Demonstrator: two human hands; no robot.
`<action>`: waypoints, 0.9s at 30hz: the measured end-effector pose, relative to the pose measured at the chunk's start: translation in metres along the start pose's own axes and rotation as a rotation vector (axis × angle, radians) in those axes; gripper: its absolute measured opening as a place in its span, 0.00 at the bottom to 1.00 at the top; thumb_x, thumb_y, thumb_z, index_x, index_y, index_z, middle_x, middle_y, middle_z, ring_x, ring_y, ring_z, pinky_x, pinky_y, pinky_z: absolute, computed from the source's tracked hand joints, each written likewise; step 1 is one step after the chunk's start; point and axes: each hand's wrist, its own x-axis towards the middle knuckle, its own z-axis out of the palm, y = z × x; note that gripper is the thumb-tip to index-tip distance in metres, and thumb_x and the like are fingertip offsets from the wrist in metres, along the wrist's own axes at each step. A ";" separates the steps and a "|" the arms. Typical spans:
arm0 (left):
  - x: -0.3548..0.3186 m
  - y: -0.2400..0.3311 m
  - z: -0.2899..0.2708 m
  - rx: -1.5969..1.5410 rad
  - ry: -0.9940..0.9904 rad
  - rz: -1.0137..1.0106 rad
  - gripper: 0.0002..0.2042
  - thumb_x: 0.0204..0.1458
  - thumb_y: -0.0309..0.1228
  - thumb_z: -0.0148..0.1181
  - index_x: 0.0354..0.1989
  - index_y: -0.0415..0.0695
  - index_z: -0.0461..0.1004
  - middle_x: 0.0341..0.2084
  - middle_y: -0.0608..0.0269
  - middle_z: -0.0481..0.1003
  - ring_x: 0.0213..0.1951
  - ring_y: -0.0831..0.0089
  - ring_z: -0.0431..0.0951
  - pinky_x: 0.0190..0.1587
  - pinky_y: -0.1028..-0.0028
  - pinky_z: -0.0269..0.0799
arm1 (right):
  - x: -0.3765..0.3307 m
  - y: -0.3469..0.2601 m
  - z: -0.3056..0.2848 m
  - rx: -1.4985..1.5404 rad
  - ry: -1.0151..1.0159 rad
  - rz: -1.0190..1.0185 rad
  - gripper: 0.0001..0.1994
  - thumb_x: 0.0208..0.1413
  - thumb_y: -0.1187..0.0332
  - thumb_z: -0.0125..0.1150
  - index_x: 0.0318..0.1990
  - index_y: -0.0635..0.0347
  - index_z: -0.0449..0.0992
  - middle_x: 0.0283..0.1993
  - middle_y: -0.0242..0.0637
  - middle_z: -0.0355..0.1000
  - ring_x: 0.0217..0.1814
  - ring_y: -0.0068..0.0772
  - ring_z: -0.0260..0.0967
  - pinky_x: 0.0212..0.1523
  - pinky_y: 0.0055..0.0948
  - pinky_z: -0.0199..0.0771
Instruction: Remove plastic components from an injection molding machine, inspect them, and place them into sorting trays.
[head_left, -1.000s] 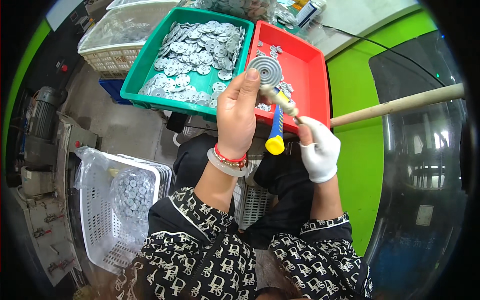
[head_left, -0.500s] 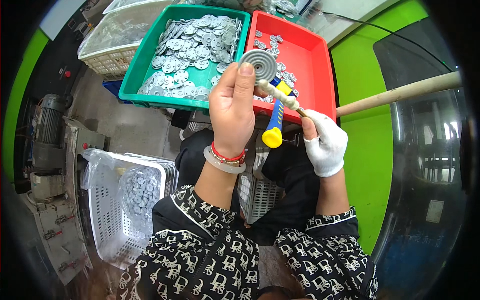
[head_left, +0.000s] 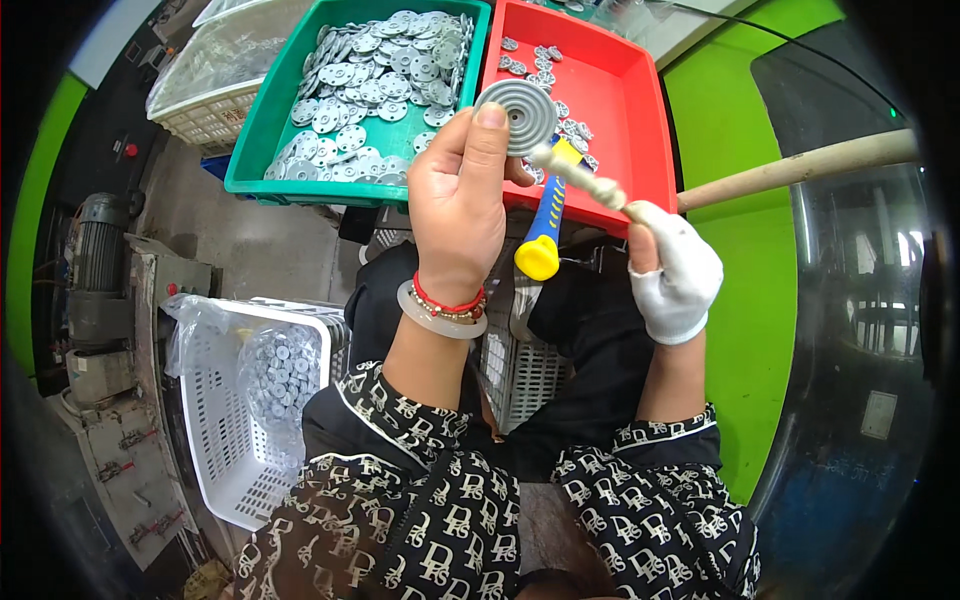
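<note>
My left hand (head_left: pixel 462 190) pinches a round grey disc (head_left: pixel 519 117) with concentric ridges and a small centre hole, its ridged face turned up. My right hand (head_left: pixel 678 268), in a white glove with bare fingertips, grips a thin stick (head_left: pixel 594 188) coated with a lumpy, cream-coloured substance. The stick's far tip overlaps the disc's lower right edge in view; whether they touch I cannot tell. Below the disc a tool with a blue and yellow handle (head_left: pixel 546 222) leans over the red tray's front edge, its head partly hidden.
A green tray (head_left: pixel 240 165) heaped with grey discs stands beside a red tray (head_left: pixel 620 110) with smaller grey parts. A white basket (head_left: pixel 200 430) with a bag of grey parts is at lower left. A wooden pole (head_left: pixel 800 172) juts in from the right, near machinery (head_left: pixel 103 250) far left.
My right hand has moved right and slightly down with the stick, whose tip now lies a little nearer the disc's right side. My left hand still holds the disc; the view has shifted slightly.
</note>
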 end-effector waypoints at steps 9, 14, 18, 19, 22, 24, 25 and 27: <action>-0.001 0.004 -0.001 0.009 -0.009 0.011 0.13 0.58 0.35 0.47 0.32 0.36 0.71 0.22 0.66 0.71 0.23 0.82 0.68 0.27 0.82 0.66 | 0.008 -0.009 0.004 0.036 0.077 0.079 0.06 0.47 0.72 0.61 0.33 0.62 0.74 0.23 0.39 0.69 0.21 0.35 0.68 0.23 0.26 0.67; -0.002 0.006 -0.001 -0.004 0.015 -0.010 0.14 0.58 0.36 0.46 0.30 0.37 0.70 0.20 0.69 0.69 0.22 0.85 0.66 0.27 0.83 0.64 | 0.006 -0.015 0.001 0.053 -0.028 0.071 0.07 0.51 0.73 0.58 0.36 0.67 0.75 0.27 0.42 0.72 0.26 0.34 0.71 0.29 0.24 0.69; -0.003 0.007 -0.003 0.008 0.001 0.016 0.13 0.58 0.35 0.47 0.33 0.37 0.72 0.23 0.63 0.73 0.22 0.80 0.70 0.27 0.80 0.68 | 0.006 -0.017 0.000 0.047 -0.072 0.150 0.06 0.51 0.74 0.58 0.35 0.67 0.75 0.28 0.43 0.73 0.27 0.34 0.72 0.30 0.24 0.70; -0.003 0.007 -0.003 -0.004 0.013 0.008 0.13 0.58 0.35 0.47 0.33 0.37 0.72 0.23 0.63 0.73 0.22 0.80 0.70 0.27 0.80 0.68 | 0.006 -0.016 0.001 0.019 -0.088 0.069 0.06 0.51 0.73 0.57 0.35 0.67 0.75 0.28 0.43 0.73 0.27 0.33 0.72 0.30 0.23 0.70; -0.003 0.010 -0.003 -0.019 -0.019 0.021 0.13 0.58 0.35 0.46 0.34 0.37 0.72 0.23 0.63 0.73 0.22 0.80 0.71 0.27 0.80 0.68 | 0.006 -0.015 0.003 0.056 -0.026 0.085 0.07 0.51 0.72 0.58 0.34 0.66 0.75 0.27 0.43 0.72 0.25 0.33 0.71 0.29 0.24 0.70; -0.003 0.013 -0.002 -0.018 -0.027 0.018 0.13 0.58 0.35 0.46 0.34 0.37 0.71 0.23 0.63 0.73 0.22 0.80 0.70 0.27 0.80 0.68 | 0.005 -0.013 0.003 0.092 0.073 0.197 0.07 0.51 0.71 0.59 0.34 0.66 0.75 0.26 0.42 0.72 0.23 0.31 0.70 0.28 0.24 0.70; -0.003 0.014 -0.002 -0.018 -0.045 0.019 0.13 0.58 0.35 0.46 0.34 0.37 0.71 0.23 0.63 0.73 0.22 0.80 0.70 0.27 0.79 0.68 | 0.004 -0.012 0.003 0.092 0.054 0.183 0.07 0.51 0.71 0.59 0.34 0.66 0.75 0.26 0.42 0.72 0.23 0.31 0.70 0.28 0.24 0.70; -0.007 0.016 0.001 -0.028 -0.020 -0.014 0.13 0.58 0.35 0.46 0.34 0.36 0.71 0.22 0.63 0.72 0.22 0.80 0.69 0.27 0.79 0.68 | 0.002 -0.012 0.004 0.143 0.089 0.255 0.07 0.52 0.71 0.58 0.34 0.67 0.75 0.26 0.40 0.72 0.23 0.26 0.68 0.28 0.22 0.69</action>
